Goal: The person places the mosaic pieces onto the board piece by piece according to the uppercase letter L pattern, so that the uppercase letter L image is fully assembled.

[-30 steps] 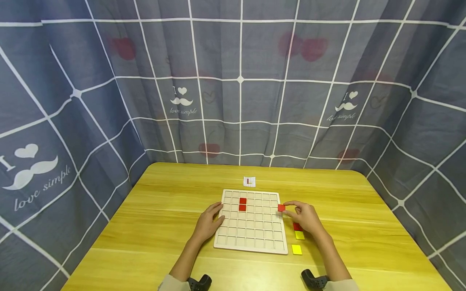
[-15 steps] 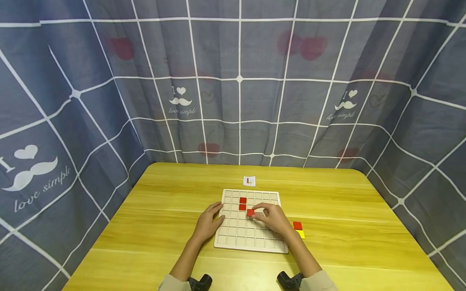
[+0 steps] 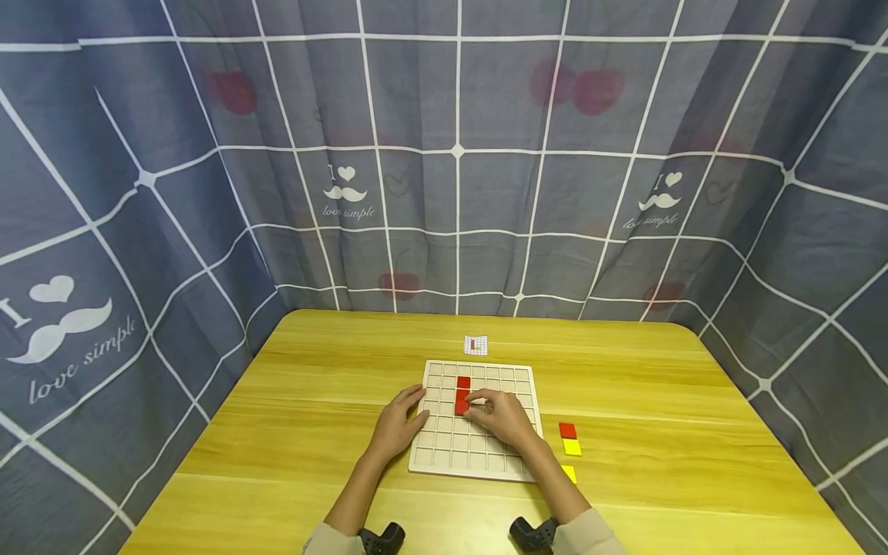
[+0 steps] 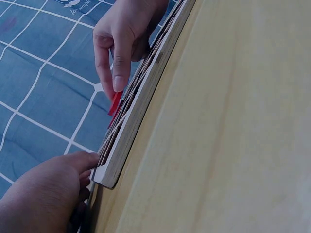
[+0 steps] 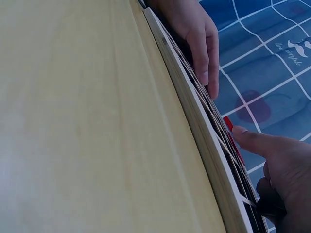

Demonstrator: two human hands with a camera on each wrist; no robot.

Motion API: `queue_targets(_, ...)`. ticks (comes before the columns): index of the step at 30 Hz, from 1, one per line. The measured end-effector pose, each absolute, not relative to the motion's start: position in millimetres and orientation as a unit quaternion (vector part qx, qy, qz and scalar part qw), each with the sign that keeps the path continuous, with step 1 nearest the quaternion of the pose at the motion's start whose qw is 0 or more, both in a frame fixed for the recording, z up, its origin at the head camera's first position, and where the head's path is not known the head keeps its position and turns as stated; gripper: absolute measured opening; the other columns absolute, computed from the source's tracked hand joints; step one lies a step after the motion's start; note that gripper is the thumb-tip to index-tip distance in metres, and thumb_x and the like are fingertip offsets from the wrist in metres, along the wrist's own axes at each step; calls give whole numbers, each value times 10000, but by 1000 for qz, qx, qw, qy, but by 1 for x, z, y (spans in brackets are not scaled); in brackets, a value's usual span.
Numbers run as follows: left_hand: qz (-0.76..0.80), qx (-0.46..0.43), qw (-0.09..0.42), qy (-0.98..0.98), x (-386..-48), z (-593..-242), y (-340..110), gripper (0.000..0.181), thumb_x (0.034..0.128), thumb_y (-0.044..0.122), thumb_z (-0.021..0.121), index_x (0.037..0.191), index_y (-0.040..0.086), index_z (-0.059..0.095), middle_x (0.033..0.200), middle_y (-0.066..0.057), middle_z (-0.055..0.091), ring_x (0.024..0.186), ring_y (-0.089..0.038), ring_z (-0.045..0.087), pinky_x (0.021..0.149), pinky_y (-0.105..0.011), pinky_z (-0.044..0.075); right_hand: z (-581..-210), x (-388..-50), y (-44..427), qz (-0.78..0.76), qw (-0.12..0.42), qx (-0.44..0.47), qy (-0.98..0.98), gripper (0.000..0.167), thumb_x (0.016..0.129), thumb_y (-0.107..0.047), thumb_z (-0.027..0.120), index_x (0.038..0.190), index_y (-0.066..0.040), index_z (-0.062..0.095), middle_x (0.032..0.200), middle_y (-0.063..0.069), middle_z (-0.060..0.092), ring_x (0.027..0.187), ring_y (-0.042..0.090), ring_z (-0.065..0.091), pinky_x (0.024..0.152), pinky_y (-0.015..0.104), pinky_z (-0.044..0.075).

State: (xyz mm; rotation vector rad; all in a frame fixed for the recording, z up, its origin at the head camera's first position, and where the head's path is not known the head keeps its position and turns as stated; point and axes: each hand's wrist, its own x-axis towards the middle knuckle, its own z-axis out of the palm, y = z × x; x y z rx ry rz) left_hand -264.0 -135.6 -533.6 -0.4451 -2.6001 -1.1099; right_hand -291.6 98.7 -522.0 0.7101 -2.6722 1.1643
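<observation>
A cream grid board (image 3: 444,455) lies on the table. My right hand (image 3: 505,420) reaches over it and pinches a red square tile (image 3: 461,407) between thumb and fingers. In the left wrist view that red tile (image 4: 115,104) is tilted under the fingertips, low at the board's surface. The tile lines up just below two red tiles (image 3: 463,382) in one column of cells; fingers partly cover it. My left hand (image 3: 397,424) rests along the board's left edge with fingers extended, touching the rim.
Right of the board lie a red tile (image 3: 567,430), a yellow tile (image 3: 572,447) touching it, and another yellow tile (image 3: 570,472) partly behind the right forearm. A small printed grid card (image 3: 475,345) lies beyond the board. A grey checked curtain (image 3: 492,193) surrounds the wooden table (image 3: 333,354).
My right hand has carried the red tile leftward from the board's right edge to the cell below the two red tiles. The left hand has stayed at the board's left edge.
</observation>
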Motion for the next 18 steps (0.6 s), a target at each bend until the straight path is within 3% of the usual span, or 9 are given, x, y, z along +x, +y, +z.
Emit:
queue_targets(8,-387,-153,138,-899,-264,-533,-135,439,872,171,626,1263,-12,546,1317,-116,500,1219,-311,448,994,-466,366,-524,-293,99,344,98,249,-900,272,764,-343,742,976,-176,711,468,-145,323,435,2,226,410,176,228)
queue_targets(18,-388,-155,136,-898,-263,-532,-135,442,878,184,617,1268,-9,541,1320,-119,496,1223,-312,443,997,-467,364,-525,-293,99,343,92,245,-902,272,762,-340,743,984,-187,708,470,-139,314,440,11,223,413,183,229)
